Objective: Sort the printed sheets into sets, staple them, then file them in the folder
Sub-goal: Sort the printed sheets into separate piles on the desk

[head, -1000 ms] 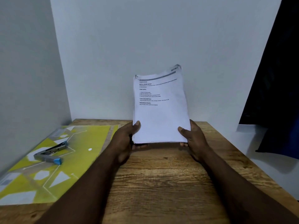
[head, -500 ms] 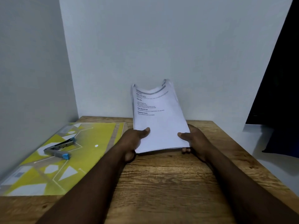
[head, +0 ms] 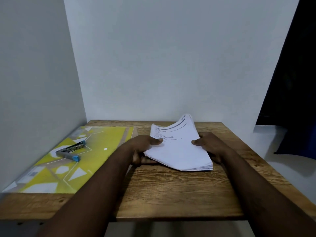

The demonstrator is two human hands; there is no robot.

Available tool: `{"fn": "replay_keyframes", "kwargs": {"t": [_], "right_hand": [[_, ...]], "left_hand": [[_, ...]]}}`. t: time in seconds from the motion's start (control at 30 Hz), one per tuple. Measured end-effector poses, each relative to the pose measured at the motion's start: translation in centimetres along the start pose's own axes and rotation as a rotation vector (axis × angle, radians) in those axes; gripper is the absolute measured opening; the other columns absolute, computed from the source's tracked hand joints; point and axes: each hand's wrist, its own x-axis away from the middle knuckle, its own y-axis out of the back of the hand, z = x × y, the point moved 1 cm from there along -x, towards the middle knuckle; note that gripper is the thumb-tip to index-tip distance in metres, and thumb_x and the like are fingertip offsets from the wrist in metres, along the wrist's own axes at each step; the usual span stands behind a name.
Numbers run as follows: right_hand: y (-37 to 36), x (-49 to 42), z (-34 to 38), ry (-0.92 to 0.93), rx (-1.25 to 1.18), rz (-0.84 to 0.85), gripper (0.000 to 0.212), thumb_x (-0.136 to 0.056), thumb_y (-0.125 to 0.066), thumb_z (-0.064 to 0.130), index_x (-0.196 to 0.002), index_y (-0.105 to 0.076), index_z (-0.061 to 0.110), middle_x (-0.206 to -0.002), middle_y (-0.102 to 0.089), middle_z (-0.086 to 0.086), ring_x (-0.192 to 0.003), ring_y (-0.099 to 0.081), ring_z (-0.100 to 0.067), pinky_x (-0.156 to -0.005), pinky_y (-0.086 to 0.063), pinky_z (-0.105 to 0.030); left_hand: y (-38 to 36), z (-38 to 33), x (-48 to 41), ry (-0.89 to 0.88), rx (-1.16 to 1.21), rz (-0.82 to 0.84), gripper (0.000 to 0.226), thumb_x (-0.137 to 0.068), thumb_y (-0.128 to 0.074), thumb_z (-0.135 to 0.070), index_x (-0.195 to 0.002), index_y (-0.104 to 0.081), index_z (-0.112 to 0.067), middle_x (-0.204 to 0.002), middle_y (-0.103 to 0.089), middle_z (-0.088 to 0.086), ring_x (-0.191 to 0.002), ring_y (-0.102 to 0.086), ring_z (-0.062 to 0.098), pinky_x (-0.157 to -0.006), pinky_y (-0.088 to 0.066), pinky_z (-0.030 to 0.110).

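Observation:
A stack of white printed sheets [head: 179, 151] lies nearly flat over the far middle of the wooden table [head: 171, 189], its far edge curling upward. My left hand [head: 143, 147] grips the stack's left edge, thumb on top and fingers under. My right hand [head: 208, 144] holds the right edge the same way. A yellow and white patterned folder [head: 68, 161] lies closed on the table's left side. On the folder rests a grey stapler [head: 71, 150] with a blue end.
White walls close in behind and to the left of the table. A dark curtain [head: 294, 82] hangs at the right, beyond the table's right edge. The table's front edge runs just below my forearms.
The stack has tipped from nearly upright down to almost flat on the table, both hands still on its edges. The camera has tilted down, showing more of the table front.

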Motion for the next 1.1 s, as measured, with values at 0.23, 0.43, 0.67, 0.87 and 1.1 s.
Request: {"fn": "replay_keyframes", "kwargs": {"t": [0.23,0.43,0.67,0.87,1.1], "right_hand": [[-0.2,2.8,0.0,-0.026,0.009,0.085,0.019,-0.1,-0.063,-0.002,-0.118,-0.071,0.0,-0.109,-0.08,-0.013,-0.099,-0.079,-0.032,-0.085,-0.062,-0.041],[-1.0,3.3,-0.5,0.014,0.443,-0.111,0.023,-0.094,-0.071,0.02,-0.115,-0.076,0.011,-0.106,-0.08,-0.003,-0.094,-0.077,-0.023,-0.095,-0.06,-0.047],[-2.5,5.6,0.5,0.068,0.849,-0.277,0.03,-0.095,-0.065,0.034,-0.118,-0.072,0.017,-0.113,-0.075,-0.002,-0.092,-0.066,-0.02,-0.07,-0.05,-0.029],[-4.3,7.4,2.5,0.143,1.203,-0.345,0.064,-0.093,-0.07,0.056,-0.14,-0.06,0.013,-0.144,-0.054,-0.013,-0.127,-0.057,-0.036,-0.094,-0.051,-0.041],[-15.7,9.8,4.7,0.477,0.995,0.06,0.048,-0.091,-0.074,0.053,-0.133,-0.068,0.031,-0.144,-0.064,0.008,-0.135,-0.056,-0.018,-0.112,-0.046,-0.041]], "left_hand": [[0.4,1.9,-1.2,-0.174,-0.339,-0.378,0.038,-0.105,-0.063,-0.03,-0.107,-0.068,0.007,-0.109,-0.074,0.017,-0.096,-0.072,0.03,-0.066,-0.043,0.026],[0.3,2.3,-0.7,-0.269,-0.793,-0.534,0.016,-0.1,-0.054,-0.02,-0.088,-0.06,-0.012,-0.114,-0.071,0.012,-0.086,-0.059,0.024,-0.053,-0.034,0.027],[-0.5,3.3,1.8,-0.33,-1.021,-0.579,0.033,-0.102,-0.059,-0.043,-0.116,-0.068,-0.015,-0.12,-0.069,0.009,-0.111,-0.066,0.031,-0.077,-0.046,0.033],[1.0,3.3,6.3,-0.429,-1.113,-0.737,0.028,-0.099,-0.058,-0.037,-0.119,-0.073,-0.024,-0.119,-0.071,0.005,-0.111,-0.066,0.032,-0.078,-0.048,0.034],[6.5,6.0,9.1,-0.021,-1.256,-0.69,0.041,-0.102,-0.049,-0.044,-0.134,-0.06,-0.021,-0.143,-0.055,0.01,-0.136,-0.044,0.04,-0.109,-0.039,0.054]]}}
